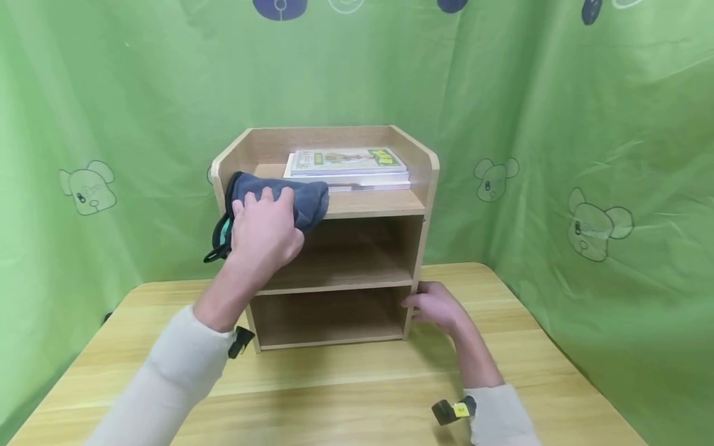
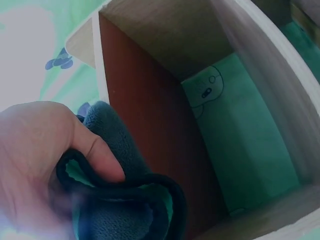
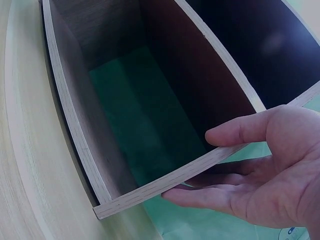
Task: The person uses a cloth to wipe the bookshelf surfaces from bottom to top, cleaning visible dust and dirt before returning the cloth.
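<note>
A dark blue-grey cloth (image 1: 313,201) with black edging and a green underside lies folded in my left hand (image 1: 264,229). This hand holds it at the front left of the top tier of a small wooden shelf (image 1: 340,288). In the left wrist view, the thumb presses on the folded cloth (image 2: 107,132), whose layers curl below it. Low on the shelf's right side, my right hand (image 1: 439,308) grips the upright panel. The right wrist view shows the thumb on the inner side of that panel (image 3: 160,183) and the fingers on its outer side.
A stack of books (image 1: 348,164) lies on the shelf's top tier, behind and right of the cloth. Two open compartments sit below. The shelf stands on a wood-grain table (image 1: 334,396), with a green curtain (image 1: 357,68) behind and at both sides.
</note>
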### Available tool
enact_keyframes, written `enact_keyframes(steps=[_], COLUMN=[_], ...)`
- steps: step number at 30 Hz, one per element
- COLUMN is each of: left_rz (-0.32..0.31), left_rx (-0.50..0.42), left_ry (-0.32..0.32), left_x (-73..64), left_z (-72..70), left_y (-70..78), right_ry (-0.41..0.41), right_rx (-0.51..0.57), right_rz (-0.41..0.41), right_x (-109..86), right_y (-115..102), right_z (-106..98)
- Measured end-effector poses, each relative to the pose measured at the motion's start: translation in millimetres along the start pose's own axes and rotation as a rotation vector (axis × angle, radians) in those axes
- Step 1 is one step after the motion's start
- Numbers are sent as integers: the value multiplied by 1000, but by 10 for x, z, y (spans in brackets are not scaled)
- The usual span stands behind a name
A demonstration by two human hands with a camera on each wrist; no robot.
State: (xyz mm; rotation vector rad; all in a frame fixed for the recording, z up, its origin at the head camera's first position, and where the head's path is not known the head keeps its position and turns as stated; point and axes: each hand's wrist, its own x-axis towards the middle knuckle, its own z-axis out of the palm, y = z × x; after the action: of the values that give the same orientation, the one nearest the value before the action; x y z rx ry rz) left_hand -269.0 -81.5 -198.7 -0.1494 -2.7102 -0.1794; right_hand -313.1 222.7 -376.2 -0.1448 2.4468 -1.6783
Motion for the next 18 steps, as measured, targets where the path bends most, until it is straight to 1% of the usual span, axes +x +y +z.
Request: enact_keyframes(steps=[3,6,11,13,16,18], left_rz=[-7,2,24,50,124,164], left_rx=[12,20,13,16,23,9], left_ry=[8,26,76,106,153,164], left_x=[-39,-67,-122,-139,-172,-196], left_z=[13,23,42,52,70,68], left_y=[16,31,13,-7,-71,-134], right_ry=[-3,-4,0,0,2,1], right_rx=[1,6,9,7,0,0], right_rz=[-4,-5,-1,-2,-8,-8], right_x=[-4,-15,-12,-8,-3,0], right_y=[-5,-2,-1,-3,-3,-2], right_z=[2,0,9,9,6,7])
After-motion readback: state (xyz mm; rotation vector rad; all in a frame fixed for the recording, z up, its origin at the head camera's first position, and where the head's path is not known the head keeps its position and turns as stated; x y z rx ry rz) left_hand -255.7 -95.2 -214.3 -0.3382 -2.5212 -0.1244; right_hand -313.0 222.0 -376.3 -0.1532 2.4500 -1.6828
